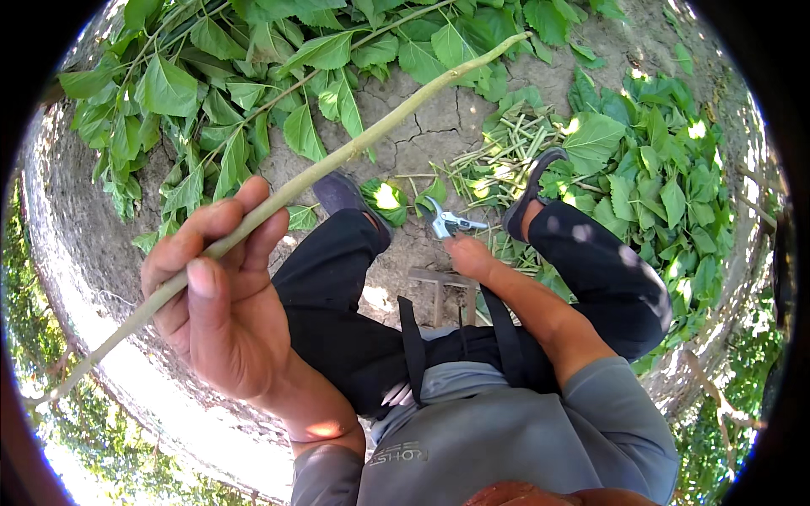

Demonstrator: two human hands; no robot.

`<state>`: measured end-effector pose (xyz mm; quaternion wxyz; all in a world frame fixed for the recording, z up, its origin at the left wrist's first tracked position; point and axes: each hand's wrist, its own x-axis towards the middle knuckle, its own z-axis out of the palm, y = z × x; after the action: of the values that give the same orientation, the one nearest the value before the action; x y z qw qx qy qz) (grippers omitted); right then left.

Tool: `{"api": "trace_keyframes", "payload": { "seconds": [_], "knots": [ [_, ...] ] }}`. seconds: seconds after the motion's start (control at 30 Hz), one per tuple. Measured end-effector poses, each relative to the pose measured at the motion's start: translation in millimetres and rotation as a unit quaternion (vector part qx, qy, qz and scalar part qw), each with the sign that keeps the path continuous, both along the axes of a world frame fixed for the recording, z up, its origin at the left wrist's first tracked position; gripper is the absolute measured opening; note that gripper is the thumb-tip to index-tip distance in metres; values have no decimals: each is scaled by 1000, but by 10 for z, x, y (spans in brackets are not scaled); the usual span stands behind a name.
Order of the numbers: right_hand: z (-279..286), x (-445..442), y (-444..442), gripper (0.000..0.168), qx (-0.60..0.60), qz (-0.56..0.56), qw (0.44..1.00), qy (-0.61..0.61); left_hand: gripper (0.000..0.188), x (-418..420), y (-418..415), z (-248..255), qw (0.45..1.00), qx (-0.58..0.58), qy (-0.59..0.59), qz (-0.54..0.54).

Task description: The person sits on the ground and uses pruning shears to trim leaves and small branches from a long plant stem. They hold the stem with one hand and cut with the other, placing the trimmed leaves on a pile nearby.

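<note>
My left hand (237, 329) is raised close to the camera with its thumb and fingers around a long, leafless green stem (367, 142). The stem slants from the lower left up to a blunt end at the upper right, and its bark has small nodes. Lower down, between my knees, my right hand (471, 256) grips a pair of pruning shears (446, 221) with pale metal blades and handles. The blades point away from me, above the cracked soil, apart from the stem.
Leafy cut branches (228, 107) lie across the ground at the far left. To the right are a pile of loose green leaves (658, 171) and short cut stem pieces (519, 142) beside my shoe (538, 183). A small wooden stool (443, 278) shows between my legs.
</note>
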<state>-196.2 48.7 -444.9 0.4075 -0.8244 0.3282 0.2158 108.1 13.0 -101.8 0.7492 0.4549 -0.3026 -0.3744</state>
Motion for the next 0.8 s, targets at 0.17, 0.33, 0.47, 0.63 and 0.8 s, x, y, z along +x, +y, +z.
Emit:
{"api": "trace_keyframes", "payload": {
  "seconds": [0.17,0.33,0.47,0.63,0.8],
  "knots": [
    [516,480,-344,33,25,-216,976,-7,21,-32,-29,41,1000,2,11,23],
    [1022,398,-797,41,64,-350,932,-63,18,-57,-56,109,999,-5,44,19],
    [2167,323,-1051,43,22,-407,902,-141,18,-75,-27,109,998,-11,56,35],
    [3035,-41,-1047,23,145,-491,838,-189,19,-45,-20,101,997,-44,62,18],
    [3265,-164,-940,19,137,-514,745,-404,19,-91,-10,133,993,-71,98,-14]
  ]
}}
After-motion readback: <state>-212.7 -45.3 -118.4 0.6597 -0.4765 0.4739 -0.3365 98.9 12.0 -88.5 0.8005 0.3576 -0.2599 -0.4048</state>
